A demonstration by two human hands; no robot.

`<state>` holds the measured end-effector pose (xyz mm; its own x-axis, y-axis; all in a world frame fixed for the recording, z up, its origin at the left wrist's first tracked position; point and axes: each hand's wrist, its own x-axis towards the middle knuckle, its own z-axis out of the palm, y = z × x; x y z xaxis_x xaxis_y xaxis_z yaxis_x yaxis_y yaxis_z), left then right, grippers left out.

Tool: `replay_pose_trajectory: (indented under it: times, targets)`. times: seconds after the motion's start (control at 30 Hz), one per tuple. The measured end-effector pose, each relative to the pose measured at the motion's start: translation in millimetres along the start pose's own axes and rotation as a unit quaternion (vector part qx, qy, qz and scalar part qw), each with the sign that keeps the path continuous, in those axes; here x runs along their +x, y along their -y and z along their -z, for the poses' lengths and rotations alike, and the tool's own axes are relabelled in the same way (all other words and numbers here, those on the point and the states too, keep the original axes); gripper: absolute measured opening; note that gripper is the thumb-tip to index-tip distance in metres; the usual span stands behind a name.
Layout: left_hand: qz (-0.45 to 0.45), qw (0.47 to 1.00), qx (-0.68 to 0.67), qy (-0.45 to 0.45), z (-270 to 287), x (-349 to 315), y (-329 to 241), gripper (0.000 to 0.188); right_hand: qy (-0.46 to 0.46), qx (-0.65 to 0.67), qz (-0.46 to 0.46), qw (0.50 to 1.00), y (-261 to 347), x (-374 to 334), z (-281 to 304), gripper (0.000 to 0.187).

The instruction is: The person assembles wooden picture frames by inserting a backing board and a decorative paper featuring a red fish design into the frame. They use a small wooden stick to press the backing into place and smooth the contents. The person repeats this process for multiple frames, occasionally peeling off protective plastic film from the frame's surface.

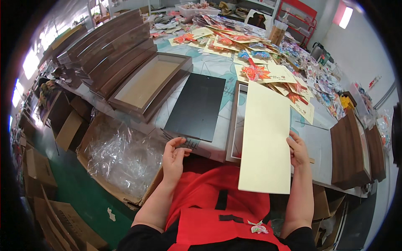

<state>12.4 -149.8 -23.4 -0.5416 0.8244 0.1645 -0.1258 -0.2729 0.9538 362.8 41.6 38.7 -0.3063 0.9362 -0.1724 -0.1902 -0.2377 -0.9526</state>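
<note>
My right hand (297,149) grips a blank cream-coloured board (266,138) by its right edge, holding it tilted over a brown frame (233,125). The board hides most of that frame. Beside the table's front edge, my left hand (173,155) is loosely bent with its fingers apart and nothing visible in them. Just beyond it lies a flat black panel (197,106) with a small hole near its far end. To the panel's left, an open brown frame (150,83) with a beige backing rests against a stack of similar frames (113,48).
Cards with orange and blue paper decorations (256,72) cover the far right of the table. More brown frames (349,152) stand at the right edge. Below the table's left side is a cardboard box (121,159) of clear plastic wrap. A red shelf (297,19) stands at the back.
</note>
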Motion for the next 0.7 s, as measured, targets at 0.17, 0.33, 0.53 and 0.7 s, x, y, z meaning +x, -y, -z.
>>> replay_pose_trajectory:
  times: [0.17,0.33,0.53,0.7]
  targets:
    - [0.014,1.000,0.001,-0.013,9.2,1.6,11.1,0.030,-0.053,-0.063,-0.010,0.997,0.1,34.8,-6.6,0.037]
    - [0.029,0.999,-0.001,-0.019,10.8,2.4,18.7,0.029,-0.042,-0.133,-0.014,0.990,8.1,58.2,-7.0,0.037]
    - [0.037,0.999,0.016,-0.016,10.1,3.3,23.0,0.029,-0.046,-0.143,-0.026,0.988,10.7,77.1,-6.8,0.036]
    - [0.035,0.999,0.002,-0.015,11.2,4.4,25.6,0.028,-0.035,-0.154,-0.034,0.987,12.0,86.9,-2.4,0.036]
